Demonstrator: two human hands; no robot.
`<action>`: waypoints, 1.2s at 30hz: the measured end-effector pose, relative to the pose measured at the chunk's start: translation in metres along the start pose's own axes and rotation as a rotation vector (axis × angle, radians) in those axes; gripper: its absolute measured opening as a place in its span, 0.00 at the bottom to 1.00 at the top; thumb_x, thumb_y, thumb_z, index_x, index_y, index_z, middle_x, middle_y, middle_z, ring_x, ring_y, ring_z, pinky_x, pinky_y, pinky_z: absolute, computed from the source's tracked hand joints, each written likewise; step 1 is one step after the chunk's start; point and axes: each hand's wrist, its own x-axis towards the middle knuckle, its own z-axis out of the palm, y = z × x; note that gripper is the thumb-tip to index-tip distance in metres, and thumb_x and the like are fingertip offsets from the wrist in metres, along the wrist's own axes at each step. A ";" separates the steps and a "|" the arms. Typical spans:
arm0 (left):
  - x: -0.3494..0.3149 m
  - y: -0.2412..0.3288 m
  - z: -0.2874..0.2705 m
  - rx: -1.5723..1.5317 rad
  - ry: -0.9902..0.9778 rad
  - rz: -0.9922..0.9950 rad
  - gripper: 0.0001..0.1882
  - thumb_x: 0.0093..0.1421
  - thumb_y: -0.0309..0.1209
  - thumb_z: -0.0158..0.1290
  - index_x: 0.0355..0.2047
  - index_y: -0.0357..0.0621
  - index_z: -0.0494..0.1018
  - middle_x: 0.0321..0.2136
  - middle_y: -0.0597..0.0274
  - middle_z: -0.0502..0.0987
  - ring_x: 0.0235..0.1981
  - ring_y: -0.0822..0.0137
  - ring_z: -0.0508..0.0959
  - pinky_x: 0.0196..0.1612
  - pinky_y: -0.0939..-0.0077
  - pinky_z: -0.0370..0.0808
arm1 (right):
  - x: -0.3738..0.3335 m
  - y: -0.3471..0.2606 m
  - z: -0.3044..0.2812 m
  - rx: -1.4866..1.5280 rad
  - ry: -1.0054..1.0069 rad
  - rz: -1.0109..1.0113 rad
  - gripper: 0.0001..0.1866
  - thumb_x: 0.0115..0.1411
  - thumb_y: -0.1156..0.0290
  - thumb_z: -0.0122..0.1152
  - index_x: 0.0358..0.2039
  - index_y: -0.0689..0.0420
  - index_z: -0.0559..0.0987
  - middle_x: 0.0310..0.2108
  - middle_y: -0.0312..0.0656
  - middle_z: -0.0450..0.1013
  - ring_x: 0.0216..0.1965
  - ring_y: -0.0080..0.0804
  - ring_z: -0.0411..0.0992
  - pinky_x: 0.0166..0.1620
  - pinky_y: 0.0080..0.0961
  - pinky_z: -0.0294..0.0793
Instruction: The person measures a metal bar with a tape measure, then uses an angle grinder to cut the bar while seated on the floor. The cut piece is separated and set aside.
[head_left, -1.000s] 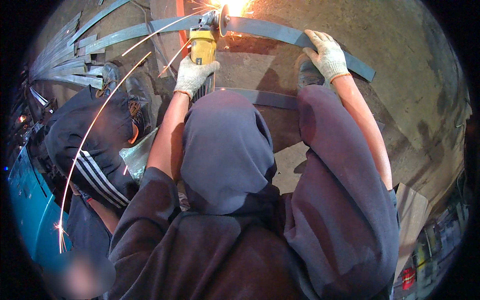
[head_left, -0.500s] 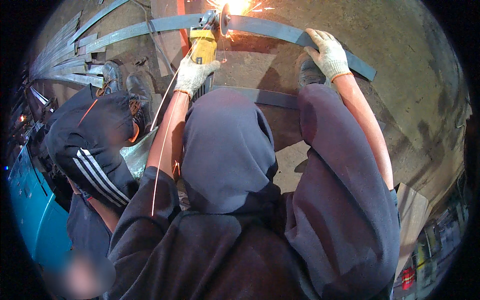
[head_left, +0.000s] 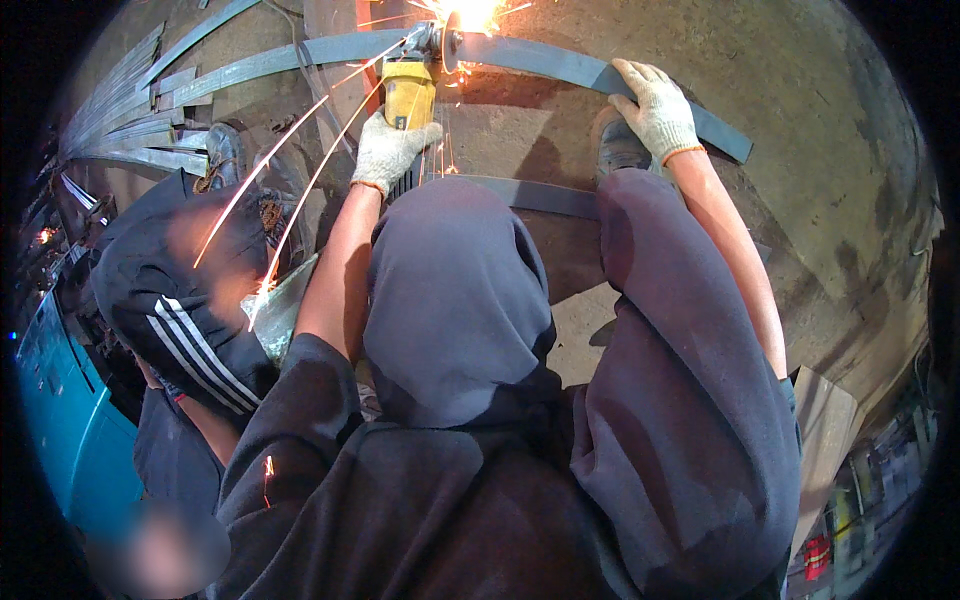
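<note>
My left hand (head_left: 392, 152), in a pale knitted glove, is closed round the body of a yellow angle grinder (head_left: 408, 96). The grinder's disc (head_left: 450, 42) stands edge-on against a long flat metal bar (head_left: 560, 62), and bright sparks (head_left: 470, 14) burst from the far side of the contact. Further right, my right hand (head_left: 660, 108), gloved alike, grips the same bar near its right end, the thumb on the near side and the fingers over the top. Glare hides the exact point of contact.
A second flat bar (head_left: 540, 197) lies nearer on the floor. Several metal strips (head_left: 125, 125) are stacked at far left. A crouching person in dark clothes (head_left: 190, 300) is close on my left, beside a blue machine (head_left: 70, 400). My boot (head_left: 622, 145) stands below the bar.
Longer spark trails now fly toward the near left, over the person beside me. My left hand and the grinder have shifted very slightly; my right hand and the bar keep their place.
</note>
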 end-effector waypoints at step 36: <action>0.003 -0.007 -0.002 0.027 -0.025 -0.021 0.25 0.52 0.31 0.71 0.49 0.38 0.79 0.38 0.62 0.84 0.36 0.71 0.83 0.42 0.73 0.79 | 0.002 0.001 -0.001 -0.007 -0.043 0.005 0.30 0.60 0.61 0.66 0.63 0.48 0.73 0.60 0.42 0.73 0.63 0.46 0.68 0.64 0.42 0.68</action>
